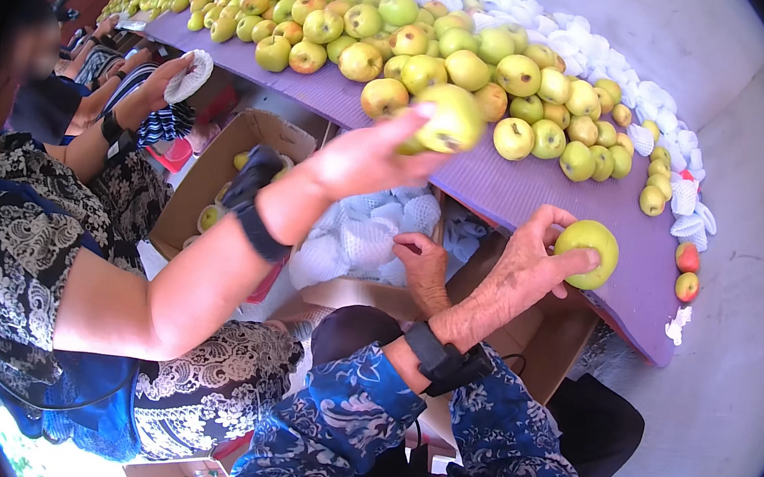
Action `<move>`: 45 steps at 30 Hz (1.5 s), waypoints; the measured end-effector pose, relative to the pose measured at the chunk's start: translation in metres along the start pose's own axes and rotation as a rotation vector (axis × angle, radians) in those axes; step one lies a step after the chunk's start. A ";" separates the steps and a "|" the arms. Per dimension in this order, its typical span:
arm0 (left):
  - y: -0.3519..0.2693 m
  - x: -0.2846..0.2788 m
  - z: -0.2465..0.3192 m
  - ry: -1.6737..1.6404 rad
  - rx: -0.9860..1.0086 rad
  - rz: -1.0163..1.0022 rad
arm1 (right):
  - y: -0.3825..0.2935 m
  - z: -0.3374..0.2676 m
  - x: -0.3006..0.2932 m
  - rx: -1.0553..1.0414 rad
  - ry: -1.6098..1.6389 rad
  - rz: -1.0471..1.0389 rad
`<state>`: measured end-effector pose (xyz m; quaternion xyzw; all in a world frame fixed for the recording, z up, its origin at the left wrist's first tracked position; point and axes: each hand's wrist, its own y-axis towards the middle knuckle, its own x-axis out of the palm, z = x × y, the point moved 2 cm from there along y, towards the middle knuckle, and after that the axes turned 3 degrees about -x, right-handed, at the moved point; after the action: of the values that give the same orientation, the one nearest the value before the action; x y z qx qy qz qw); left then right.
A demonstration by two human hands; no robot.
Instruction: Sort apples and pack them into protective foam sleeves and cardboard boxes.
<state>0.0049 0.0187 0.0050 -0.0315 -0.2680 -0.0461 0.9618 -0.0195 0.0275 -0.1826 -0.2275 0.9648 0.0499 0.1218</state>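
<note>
My arms cross at the wrists. My left hand (519, 263) reaches to the right and grips a yellow-green apple (592, 250), thumb on its face, over the table's near edge. Beneath that forearm, my right hand (424, 267) extends to the left with curled fingers, beside white foam fruit nets (372, 234) in a cardboard box; whether it pinches anything is unclear. Many yellow-green apples (424, 74) lie heaped on the purple-covered table (554, 197). More foam nets (590, 47) are piled along its far side.
At left, a co-worker's hand (377, 154) holds a blurred apple (454, 119) over the table edge; their other hand holds a white foam net (191, 76). An open cardboard box (274, 131) with apples stands below. Two reddish apples (687, 272) lie at the table's right end.
</note>
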 end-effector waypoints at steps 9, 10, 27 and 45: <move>0.002 0.007 0.007 0.071 -0.035 -0.005 | -0.012 -0.001 -0.013 0.064 -0.015 0.037; 0.003 0.006 0.016 0.133 -0.128 -0.015 | -0.013 0.000 -0.018 0.088 -0.054 0.026; 0.014 -0.055 0.065 0.659 0.254 -0.114 | -0.034 0.008 -0.041 0.048 -0.336 -0.374; 0.017 0.043 -0.028 -0.078 0.264 0.136 | -0.030 -0.001 -0.053 0.128 0.372 0.023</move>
<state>0.0580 0.0304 0.0028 0.0753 -0.3063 0.0562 0.9473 0.0400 0.0233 -0.1687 -0.2135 0.9745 -0.0529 -0.0452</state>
